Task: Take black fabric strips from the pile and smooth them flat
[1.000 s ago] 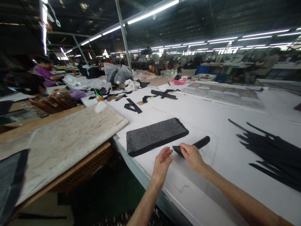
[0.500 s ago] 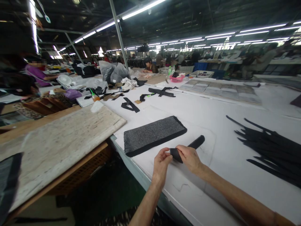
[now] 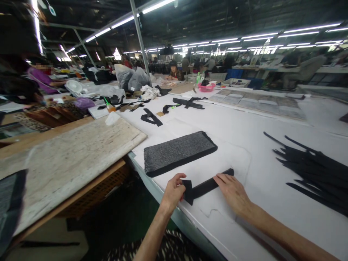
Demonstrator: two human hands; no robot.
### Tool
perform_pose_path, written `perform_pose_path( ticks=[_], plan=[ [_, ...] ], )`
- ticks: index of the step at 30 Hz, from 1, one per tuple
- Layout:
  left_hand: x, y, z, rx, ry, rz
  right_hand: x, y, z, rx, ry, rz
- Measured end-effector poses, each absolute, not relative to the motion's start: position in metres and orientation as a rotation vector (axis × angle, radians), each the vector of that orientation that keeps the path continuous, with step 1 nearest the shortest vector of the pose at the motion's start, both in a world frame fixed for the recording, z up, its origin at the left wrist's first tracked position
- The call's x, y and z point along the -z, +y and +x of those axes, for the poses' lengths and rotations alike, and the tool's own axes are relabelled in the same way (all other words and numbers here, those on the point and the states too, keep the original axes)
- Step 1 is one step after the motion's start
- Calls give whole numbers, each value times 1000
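Note:
A black fabric strip (image 3: pixel 205 187) lies slantwise on the white table, its near left end folded over and lifted a little. My left hand (image 3: pixel 172 194) pinches that folded end between thumb and fingers. On the strip's far right part rests my right hand (image 3: pixel 234 190), fingers stretched out and lying flat on it. Just beyond the strip is a dark grey knitted panel (image 3: pixel 179 152) with a black band along its near edge and right end. To the right spreads a bundle of black strips (image 3: pixel 312 168).
Black scraps (image 3: pixel 151 117) and a pink basket (image 3: pixel 206 87) sit farther back on the white table (image 3: pixel 233 127). At left stands a stained board (image 3: pixel 73 156), with a gap before the table edge. Co-workers sit at the back and far left.
My right hand has left the pinched end and slid right along the strip, its fingers flattening. My left hand has drawn left and toward me with the folded end; the strip is now stretched along the table.

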State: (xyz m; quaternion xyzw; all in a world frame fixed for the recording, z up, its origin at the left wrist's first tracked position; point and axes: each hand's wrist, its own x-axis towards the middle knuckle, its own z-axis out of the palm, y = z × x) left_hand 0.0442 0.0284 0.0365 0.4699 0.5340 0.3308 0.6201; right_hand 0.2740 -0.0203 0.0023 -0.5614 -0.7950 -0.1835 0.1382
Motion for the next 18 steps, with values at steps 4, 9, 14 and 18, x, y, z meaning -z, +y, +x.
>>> perform_pose_path(
  ticks=[4,9,14,18],
  plan=[
    [-37,31,37,-742,1229,1113,4,-39,265,586,-2321,-1713],
    [-37,33,27,-774,1092,970,10,-36,264,638,-2373,-1811],
    [-41,32,20,-786,1120,938,14,-18,284,619,-2408,-1919],
    [-44,31,19,-762,1140,978,14,-7,299,589,-2380,-1936]
  ],
)
